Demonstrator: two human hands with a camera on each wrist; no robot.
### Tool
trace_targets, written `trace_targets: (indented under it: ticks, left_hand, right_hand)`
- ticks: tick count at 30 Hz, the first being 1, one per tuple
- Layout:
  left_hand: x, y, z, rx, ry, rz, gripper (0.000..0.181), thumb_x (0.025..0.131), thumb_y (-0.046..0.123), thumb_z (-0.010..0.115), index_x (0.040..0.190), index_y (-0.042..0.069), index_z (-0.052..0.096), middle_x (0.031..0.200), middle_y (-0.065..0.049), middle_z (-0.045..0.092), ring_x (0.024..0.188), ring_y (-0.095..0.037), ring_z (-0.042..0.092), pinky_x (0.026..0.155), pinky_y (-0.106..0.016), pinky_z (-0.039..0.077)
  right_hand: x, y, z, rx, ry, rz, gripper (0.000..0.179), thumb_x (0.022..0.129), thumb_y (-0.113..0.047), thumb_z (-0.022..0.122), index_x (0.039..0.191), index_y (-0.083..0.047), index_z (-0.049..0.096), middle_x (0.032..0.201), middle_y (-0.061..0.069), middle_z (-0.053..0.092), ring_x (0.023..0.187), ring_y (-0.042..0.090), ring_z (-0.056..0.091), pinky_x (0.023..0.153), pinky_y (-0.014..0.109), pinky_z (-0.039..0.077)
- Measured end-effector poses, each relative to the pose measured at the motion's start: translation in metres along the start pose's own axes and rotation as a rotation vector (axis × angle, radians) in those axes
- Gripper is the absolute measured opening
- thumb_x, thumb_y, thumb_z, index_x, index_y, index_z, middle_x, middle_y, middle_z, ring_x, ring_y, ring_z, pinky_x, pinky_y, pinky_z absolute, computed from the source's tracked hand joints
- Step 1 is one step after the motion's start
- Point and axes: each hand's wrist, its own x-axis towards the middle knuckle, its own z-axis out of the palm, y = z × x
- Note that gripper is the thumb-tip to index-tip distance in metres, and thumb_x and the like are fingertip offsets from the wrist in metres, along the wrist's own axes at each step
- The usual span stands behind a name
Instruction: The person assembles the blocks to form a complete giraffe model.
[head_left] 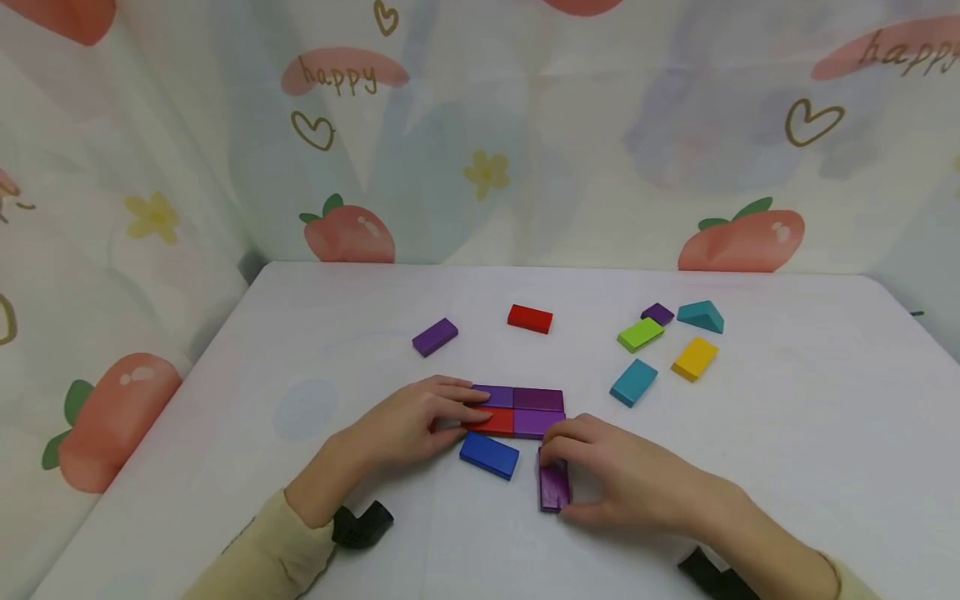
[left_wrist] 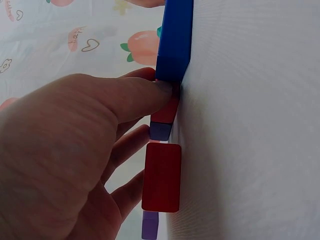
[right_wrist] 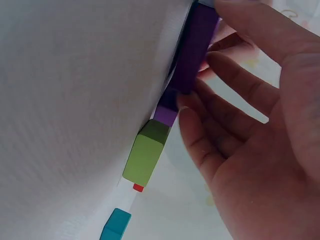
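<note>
My left hand (head_left: 412, 421) rests with extended fingers on the left side of a two-by-two arrangement of flat blocks. Its fingertips lie on a red block (head_left: 499, 423) and the violet block (head_left: 495, 395) behind it, and the thumb is at the red block's left end. On the right of that arrangement are a dark purple block (head_left: 538, 400) and a purple block (head_left: 531, 424). Between thumb and fingers, my right hand (head_left: 630, 475) pinches a separate purple block (head_left: 554, 487) by its ends, lengthwise toward me. A blue block (head_left: 489, 455) lies slantwise in front of the red one.
Farther back on the white table (head_left: 360, 292) lie a loose purple block (head_left: 435, 337) and a red block (head_left: 530, 319). At back right are a green block (head_left: 641, 335), a teal block (head_left: 633, 383), a yellow block (head_left: 694, 359), a teal triangle (head_left: 702, 317) and a small purple piece (head_left: 657, 314).
</note>
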Motion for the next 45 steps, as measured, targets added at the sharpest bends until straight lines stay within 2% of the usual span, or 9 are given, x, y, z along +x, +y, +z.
trace_targets:
  ticks: [9, 13, 18, 24, 27, 31, 34, 40, 45]
  left_hand:
    - [0.001, 0.000, 0.000, -0.006, 0.004, 0.006, 0.038, 0.096, 0.012, 0.070, 0.133, 0.021, 0.069, 0.143, 0.005, 0.058, 0.138, -0.017, 0.044, 0.110, -0.039, 0.040]
    - [0.000, 0.000, 0.000, -0.011, 0.003, 0.003, 0.038, 0.095, 0.012, 0.071, 0.133, 0.020, 0.070, 0.143, 0.005, 0.058, 0.138, -0.018, 0.044, 0.110, -0.039, 0.040]
    - [0.000, 0.000, 0.000, -0.012, 0.005, 0.009, 0.038, 0.095, 0.012, 0.071, 0.132, 0.019, 0.070, 0.143, 0.004, 0.058, 0.138, -0.018, 0.044, 0.110, -0.040, 0.040]
    - [0.000, 0.000, 0.001, -0.016, 0.007, 0.018, 0.038, 0.096, 0.011, 0.070, 0.132, 0.019, 0.070, 0.143, 0.004, 0.058, 0.138, -0.018, 0.044, 0.110, -0.039, 0.040]
    - [0.000, 0.000, 0.000, -0.017, 0.009, 0.017, 0.037, 0.096, 0.011, 0.070, 0.132, 0.019, 0.070, 0.142, 0.004, 0.058, 0.138, -0.018, 0.044, 0.110, -0.039, 0.039]
    - [-0.001, 0.000, 0.000, -0.017, 0.011, 0.010, 0.037, 0.096, 0.011, 0.070, 0.132, 0.019, 0.070, 0.142, 0.005, 0.058, 0.138, -0.018, 0.044, 0.111, -0.039, 0.039]
    - [-0.001, 0.001, -0.001, -0.018, 0.008, 0.003, 0.037, 0.096, 0.012, 0.070, 0.131, 0.020, 0.071, 0.143, 0.005, 0.058, 0.138, -0.018, 0.044, 0.111, -0.039, 0.039]
    - [-0.001, 0.000, -0.001, -0.026, 0.014, 0.011, 0.037, 0.095, 0.011, 0.071, 0.131, 0.019, 0.071, 0.142, 0.005, 0.058, 0.138, -0.018, 0.045, 0.110, -0.039, 0.039]
    - [0.000, -0.001, 0.000, -0.028, 0.021, 0.027, 0.037, 0.095, 0.011, 0.071, 0.131, 0.019, 0.071, 0.142, 0.004, 0.059, 0.137, -0.020, 0.046, 0.110, -0.041, 0.040]
  right_hand:
    - [-0.003, 0.002, -0.005, -0.038, -0.017, 0.007, 0.047, 0.089, -0.050, 0.075, 0.128, -0.025, 0.071, 0.126, -0.008, 0.056, 0.115, 0.013, 0.051, 0.093, 0.034, 0.054]
    - [-0.002, 0.004, -0.006, -0.072, -0.013, -0.019, 0.045, 0.090, -0.048, 0.075, 0.128, -0.024, 0.072, 0.124, -0.007, 0.058, 0.113, 0.013, 0.052, 0.091, 0.033, 0.054]
    - [-0.002, 0.007, -0.008, -0.119, -0.008, 0.003, 0.045, 0.088, -0.046, 0.077, 0.127, -0.024, 0.073, 0.122, -0.007, 0.057, 0.111, 0.014, 0.052, 0.091, 0.036, 0.054]
    - [-0.003, 0.010, -0.009, -0.105, -0.004, 0.017, 0.045, 0.089, -0.047, 0.076, 0.128, -0.024, 0.072, 0.119, -0.009, 0.056, 0.109, 0.013, 0.051, 0.089, 0.035, 0.054]
    - [-0.003, 0.011, -0.010, -0.090, 0.012, 0.020, 0.046, 0.090, -0.048, 0.075, 0.128, -0.024, 0.071, 0.120, -0.009, 0.056, 0.109, 0.012, 0.051, 0.089, 0.034, 0.054]
    - [-0.004, 0.015, -0.013, -0.098, 0.083, 0.022, 0.047, 0.089, -0.046, 0.077, 0.129, -0.021, 0.070, 0.121, -0.008, 0.056, 0.110, 0.013, 0.051, 0.090, 0.035, 0.054]
    - [-0.005, 0.018, -0.013, -0.114, 0.115, 0.024, 0.051, 0.089, -0.045, 0.078, 0.131, -0.018, 0.069, 0.127, -0.004, 0.057, 0.117, 0.018, 0.052, 0.095, 0.041, 0.052]
    - [-0.002, 0.022, -0.011, -0.123, 0.111, 0.016, 0.061, 0.090, -0.054, 0.071, 0.139, -0.017, 0.063, 0.146, 0.005, 0.051, 0.132, 0.028, 0.048, 0.102, 0.051, 0.046]
    - [0.001, 0.024, -0.009, -0.126, 0.097, 0.061, 0.069, 0.091, -0.058, 0.066, 0.147, -0.019, 0.055, 0.153, 0.007, 0.045, 0.137, 0.031, 0.044, 0.105, 0.054, 0.043]
